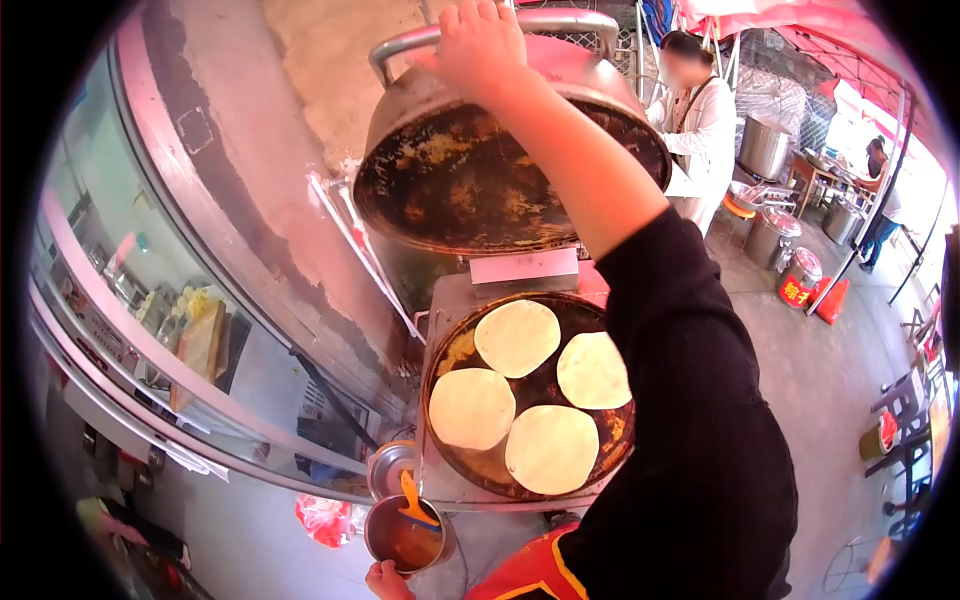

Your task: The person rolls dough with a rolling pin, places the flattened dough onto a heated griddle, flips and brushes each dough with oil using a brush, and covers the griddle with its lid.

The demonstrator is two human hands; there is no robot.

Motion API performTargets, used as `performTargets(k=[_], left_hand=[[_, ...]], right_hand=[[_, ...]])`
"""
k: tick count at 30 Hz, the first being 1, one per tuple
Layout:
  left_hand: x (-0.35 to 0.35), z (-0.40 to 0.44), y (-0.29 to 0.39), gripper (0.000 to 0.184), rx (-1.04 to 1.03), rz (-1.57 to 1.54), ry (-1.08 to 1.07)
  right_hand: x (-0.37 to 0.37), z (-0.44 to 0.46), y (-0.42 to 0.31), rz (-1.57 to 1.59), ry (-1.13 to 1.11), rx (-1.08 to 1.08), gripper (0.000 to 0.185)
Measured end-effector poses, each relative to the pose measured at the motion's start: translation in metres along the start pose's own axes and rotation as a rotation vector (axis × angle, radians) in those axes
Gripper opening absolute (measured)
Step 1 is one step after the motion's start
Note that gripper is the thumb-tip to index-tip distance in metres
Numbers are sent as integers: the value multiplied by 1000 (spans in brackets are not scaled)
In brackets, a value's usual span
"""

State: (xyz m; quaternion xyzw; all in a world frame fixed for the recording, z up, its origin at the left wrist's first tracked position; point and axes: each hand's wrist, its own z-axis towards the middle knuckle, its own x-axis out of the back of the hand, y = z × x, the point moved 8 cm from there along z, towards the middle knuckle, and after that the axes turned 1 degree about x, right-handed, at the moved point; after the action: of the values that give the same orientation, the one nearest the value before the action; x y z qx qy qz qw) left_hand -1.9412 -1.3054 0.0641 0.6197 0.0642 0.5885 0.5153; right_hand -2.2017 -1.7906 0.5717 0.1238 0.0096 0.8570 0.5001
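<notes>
My right hand is wrapped round the metal bar handle of a big round griddle lid. The lid is tilted up, its underside scorched brown and black. Below it, several pale round flatbreads lie apart on a dark round griddle; my right arm covers part of its right side. Low in the view, my left hand grips the near edge of a small metal pot holding brownish liquid. An orange-handled brush leans inside this pot.
A metal bowl sits just beyond the pot. A glass-sided counter curves along the left. Behind the lid stands a person in white. Large steel pots and a tent pole are at the right.
</notes>
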Motion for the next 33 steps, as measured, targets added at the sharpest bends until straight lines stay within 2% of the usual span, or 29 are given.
performTargets(k=[3,4,7,9,11,12,17,19,22,23,24,26,27,28,29,30,31,33], left_hand=[[5,-13,-46,35,141,-155,-46],[10,-18,-52,39,240,-162,-101],[18,-20,-100,17,389,-533,-45],[38,-29,-117,18,342,-456,-72],[48,-22,-150,19,234,-352,-84],[63,-27,-134,20,290,-372,-88],[102,-36,-165,20,368,-421,-102],[118,-37,-176,21,417,-436,-111],[135,-33,-221,22,412,-519,-35],[136,-32,-258,23,408,-434,-8],[150,-32,-240,24,464,-499,-19],[173,-25,-243,27,505,-488,14],[181,-22,-254,27,557,-461,32],[196,-16,-256,26,525,-300,70],[206,-11,-260,26,572,-328,128],[215,-8,-271,27,615,-297,179],[218,-10,-282,27,644,-262,215],[237,-1,-302,26,680,-214,317]], right_hand=[[51,-45,-33,-95,-52,41,47],[70,-64,-48,-101,-63,76,39],[114,-134,-87,-102,-136,201,17],[143,-187,-118,7,-443,176,10],[154,-259,-147,83,-681,196,14],[161,-298,-163,130,-762,177,14],[201,-442,-228,309,-1109,41,14],[198,-502,-246,416,-938,95,11],[173,-597,-261,272,-1481,-75,11],[173,-611,-267,237,-1513,-86,13],[170,-625,-271,249,-1516,-75,15],[147,-683,-269,77,-1685,-72,18],[146,-683,-276,95,-1727,-35,18],[130,-729,-265,97,-1690,-94,18],[130,-729,-266,-1,-1681,-120,17],[136,-709,-276,-3,-1620,-116,14],[133,-729,-264,26,-1545,-125,11],[140,-705,-276,48,-1536,-181,8]])
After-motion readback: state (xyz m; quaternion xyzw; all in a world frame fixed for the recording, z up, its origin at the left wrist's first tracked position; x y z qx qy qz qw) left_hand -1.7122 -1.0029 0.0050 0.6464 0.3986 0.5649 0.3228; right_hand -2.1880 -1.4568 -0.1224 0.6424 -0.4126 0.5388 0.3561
